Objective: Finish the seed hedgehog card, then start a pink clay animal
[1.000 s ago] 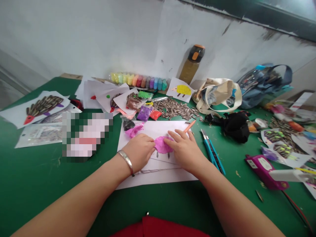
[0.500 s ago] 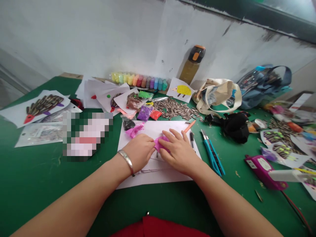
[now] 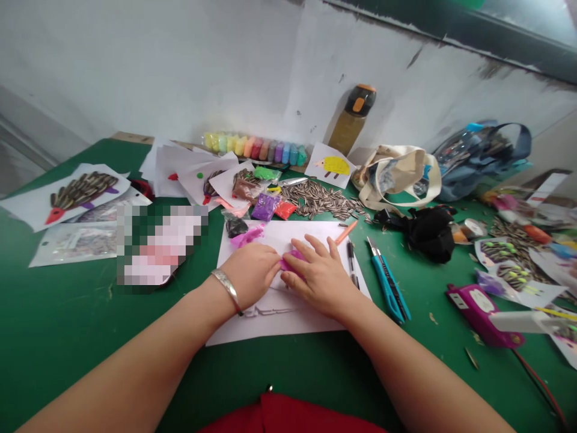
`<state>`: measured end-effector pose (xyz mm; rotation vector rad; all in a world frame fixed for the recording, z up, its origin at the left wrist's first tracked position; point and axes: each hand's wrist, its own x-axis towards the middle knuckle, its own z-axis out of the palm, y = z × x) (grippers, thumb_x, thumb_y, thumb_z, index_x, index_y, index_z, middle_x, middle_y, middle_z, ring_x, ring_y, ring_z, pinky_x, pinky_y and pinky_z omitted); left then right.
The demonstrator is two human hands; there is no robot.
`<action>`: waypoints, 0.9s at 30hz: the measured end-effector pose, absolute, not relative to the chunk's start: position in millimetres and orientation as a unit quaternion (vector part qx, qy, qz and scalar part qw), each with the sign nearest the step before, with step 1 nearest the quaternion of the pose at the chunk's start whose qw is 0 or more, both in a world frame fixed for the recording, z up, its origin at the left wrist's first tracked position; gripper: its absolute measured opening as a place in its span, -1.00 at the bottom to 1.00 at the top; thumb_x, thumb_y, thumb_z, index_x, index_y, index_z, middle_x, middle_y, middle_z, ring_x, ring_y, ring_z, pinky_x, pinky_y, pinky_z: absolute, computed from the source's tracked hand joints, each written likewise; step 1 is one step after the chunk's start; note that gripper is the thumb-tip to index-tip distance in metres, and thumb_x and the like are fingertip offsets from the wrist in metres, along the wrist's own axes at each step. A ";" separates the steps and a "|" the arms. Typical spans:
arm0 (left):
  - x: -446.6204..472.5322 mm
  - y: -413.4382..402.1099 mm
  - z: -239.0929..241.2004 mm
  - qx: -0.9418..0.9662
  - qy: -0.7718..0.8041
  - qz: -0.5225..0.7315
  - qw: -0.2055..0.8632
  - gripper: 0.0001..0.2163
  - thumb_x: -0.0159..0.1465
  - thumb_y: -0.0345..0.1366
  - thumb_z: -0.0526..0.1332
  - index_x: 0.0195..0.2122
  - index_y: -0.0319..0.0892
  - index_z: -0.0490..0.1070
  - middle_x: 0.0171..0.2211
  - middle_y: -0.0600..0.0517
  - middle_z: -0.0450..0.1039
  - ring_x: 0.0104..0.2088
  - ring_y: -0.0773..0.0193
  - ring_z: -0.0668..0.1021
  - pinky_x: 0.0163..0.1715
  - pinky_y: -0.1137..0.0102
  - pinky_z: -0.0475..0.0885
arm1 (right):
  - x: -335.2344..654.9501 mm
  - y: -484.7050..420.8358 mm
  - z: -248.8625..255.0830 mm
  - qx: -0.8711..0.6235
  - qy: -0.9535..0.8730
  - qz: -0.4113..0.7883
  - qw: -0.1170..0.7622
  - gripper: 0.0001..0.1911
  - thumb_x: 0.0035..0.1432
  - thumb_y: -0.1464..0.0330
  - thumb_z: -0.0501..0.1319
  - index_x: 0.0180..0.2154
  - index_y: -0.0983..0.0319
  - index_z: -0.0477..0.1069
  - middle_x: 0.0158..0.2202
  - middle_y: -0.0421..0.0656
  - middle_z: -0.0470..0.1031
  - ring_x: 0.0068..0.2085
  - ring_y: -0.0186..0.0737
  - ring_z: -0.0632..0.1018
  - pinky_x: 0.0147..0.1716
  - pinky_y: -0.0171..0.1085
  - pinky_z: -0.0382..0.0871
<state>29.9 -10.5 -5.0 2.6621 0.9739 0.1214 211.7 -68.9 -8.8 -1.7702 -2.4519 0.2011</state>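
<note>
The pink clay lies on the white paper on the tabletop, between both hands. The right hand rests over the clay, fingers extended and spread, grasping nothing; this posture appears to distribute pressure. The left hand is at the clay's left edge, fingers bent and together, apparently bracing it; whether they pinch it cannot be told. The pen and blue-handled tool lie to the right, presumably for easy reach.

Containers: the clear pack near the wall holds a row of coloured portions. The purple packet and red packet lie beyond the paper, filled with single-colour material. The cream tote bag is open, with clear plastic inside.
</note>
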 end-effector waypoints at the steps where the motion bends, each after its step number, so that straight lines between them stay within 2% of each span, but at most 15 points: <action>1: 29.1 -9.1 -4.4 0.926 0.342 0.042 0.151 -0.77 0.35 -0.40 0.02 -0.29 -0.24 0.49 -0.29 -0.07 0.53 -0.21 0.16 0.53 -0.11 0.26 0.38 | 212.2 -69.2 -8.5 -0.582 -0.808 0.067 0.056 -0.49 0.35 0.02 -0.15 0.09 0.03 0.40 0.30 -0.14 0.20 0.32 0.16 0.09 0.21 0.34 -0.21; 9: 24.3 -2.5 -5.3 0.925 0.351 0.051 0.133 -0.77 0.32 -0.42 0.03 -0.32 -0.21 0.49 -0.30 -0.03 0.55 -0.22 0.19 0.55 -0.17 0.30 0.40 | 212.9 -72.3 -7.6 -0.577 -0.811 0.068 0.062 -0.51 0.35 0.04 -0.13 0.13 0.00 0.35 0.32 -0.12 0.15 0.33 0.14 0.09 0.22 0.33 -0.22; 16: 26.6 -2.7 -4.4 0.922 0.360 0.030 0.142 -0.78 0.31 -0.46 0.04 -0.31 -0.23 0.49 -0.27 -0.06 0.56 -0.20 0.15 0.55 -0.14 0.27 0.39 | 206.5 -71.9 -9.7 -0.576 -0.814 0.056 0.055 -0.50 0.35 0.03 -0.15 0.11 0.03 0.37 0.30 -0.14 0.20 0.32 0.15 0.09 0.23 0.33 -0.26; 21: 26.9 -2.4 -3.8 0.921 0.362 0.024 0.140 -0.78 0.30 -0.48 0.04 -0.27 -0.23 0.49 -0.25 -0.06 0.56 -0.18 0.14 0.55 -0.13 0.26 0.39 | 207.9 -75.4 -8.0 -0.574 -0.814 0.052 0.068 -0.48 0.35 0.03 -0.15 0.13 0.04 0.35 0.33 -0.12 0.14 0.33 0.12 0.07 0.24 0.30 -0.28; 27: 26.9 -3.0 -2.8 0.923 0.356 0.021 0.144 -0.79 0.29 -0.49 0.05 -0.32 -0.23 0.48 -0.27 -0.06 0.55 -0.20 0.16 0.55 -0.14 0.28 0.40 | 202.8 -75.6 -9.1 -0.565 -0.821 0.074 0.049 -0.48 0.35 0.04 -0.15 0.15 0.05 0.33 0.33 -0.12 0.15 0.33 0.16 0.06 0.23 0.33 -0.27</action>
